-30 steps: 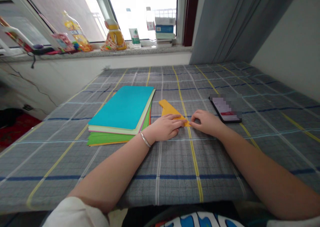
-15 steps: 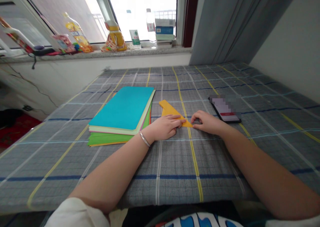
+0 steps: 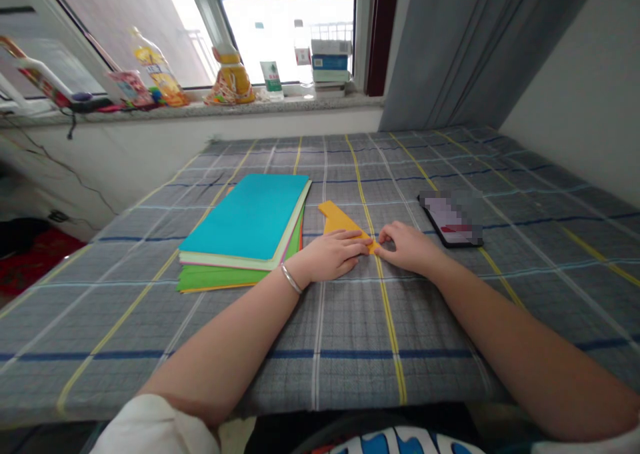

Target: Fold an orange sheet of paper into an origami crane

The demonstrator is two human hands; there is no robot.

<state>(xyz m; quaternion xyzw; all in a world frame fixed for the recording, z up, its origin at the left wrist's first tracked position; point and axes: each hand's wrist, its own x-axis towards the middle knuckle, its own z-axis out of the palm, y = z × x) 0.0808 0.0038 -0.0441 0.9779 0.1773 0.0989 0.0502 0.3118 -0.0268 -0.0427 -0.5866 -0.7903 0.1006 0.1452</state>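
A folded orange paper (image 3: pixel 337 221) lies on the grey plaid cloth (image 3: pixel 350 327), shaped like a long triangle pointing toward me. My left hand (image 3: pixel 327 255) lies flat on its near part, fingers stretched out and pressing it down. My right hand (image 3: pixel 407 246) is curled, its fingertips pinching the paper's near tip right beside the left fingertips. A silver bracelet (image 3: pixel 290 279) circles my left wrist.
A stack of coloured paper sheets (image 3: pixel 245 231), teal on top, lies left of the hands. A phone (image 3: pixel 453 219) rests to the right. Bottles and boxes (image 3: pixel 280 64) line the windowsill at the back. A grey curtain (image 3: pixel 470 47) hangs at the back right.
My right hand slid slightly left along the paper's tip, closing on my left fingertips and covering the orange point. The left hand stays pressed in place.
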